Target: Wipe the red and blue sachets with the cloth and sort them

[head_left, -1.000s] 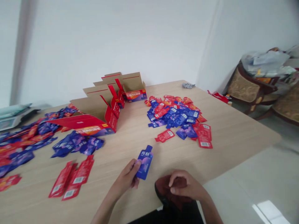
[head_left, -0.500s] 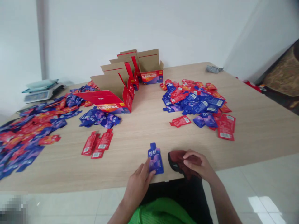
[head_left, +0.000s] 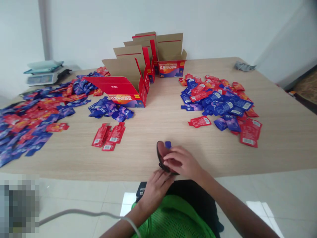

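Note:
A dark reddish-brown, soft-looking item with a black edge (head_left: 162,151) is at the front of the table; its exact kind is unclear. My right hand (head_left: 184,162) is closed on it from the right, thumb and fingers pinching its upper side. Below, my left hand (head_left: 158,185) has its fingers bent together at the item's lower end by the table edge, with the fingertips partly hidden. Just behind the item, the blue top of a sachet (head_left: 168,144) pokes out; the rest of that sachet is covered by the item and my right hand.
Several red sachets (head_left: 114,135) lie left of my hands, with blue sachets (head_left: 107,109) behind them. Open cartons (head_left: 127,99) stand at the back middle. Mixed sachet piles lie at the left (head_left: 47,109) and right (head_left: 218,102). A scale (head_left: 42,78) bears pale packets.
My right hand has carried the dark reddish-brown item leftward, over the blue sachet. My left hand has left the sachet's side and moved to the item's lower end. The view has shifted.

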The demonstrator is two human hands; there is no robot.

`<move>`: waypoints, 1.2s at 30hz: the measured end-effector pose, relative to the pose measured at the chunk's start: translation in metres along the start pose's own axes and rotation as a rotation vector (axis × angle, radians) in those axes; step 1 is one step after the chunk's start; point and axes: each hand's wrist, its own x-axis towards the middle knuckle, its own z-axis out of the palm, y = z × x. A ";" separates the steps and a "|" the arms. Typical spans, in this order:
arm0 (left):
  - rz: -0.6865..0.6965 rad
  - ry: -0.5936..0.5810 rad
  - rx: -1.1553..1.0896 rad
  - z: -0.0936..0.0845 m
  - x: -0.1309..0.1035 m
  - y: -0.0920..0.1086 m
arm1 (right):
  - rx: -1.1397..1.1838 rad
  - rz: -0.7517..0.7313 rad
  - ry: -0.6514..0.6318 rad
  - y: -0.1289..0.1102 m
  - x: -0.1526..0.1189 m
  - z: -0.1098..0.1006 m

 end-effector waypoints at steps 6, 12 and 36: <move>0.066 0.115 0.088 0.000 -0.003 0.001 | -0.242 -0.192 -0.174 0.047 0.020 0.020; 0.055 0.097 0.106 0.002 -0.004 0.001 | -0.478 -0.186 0.013 0.064 0.066 -0.010; 0.016 0.142 0.085 0.004 -0.004 0.005 | -0.322 -0.143 0.185 0.022 0.064 -0.007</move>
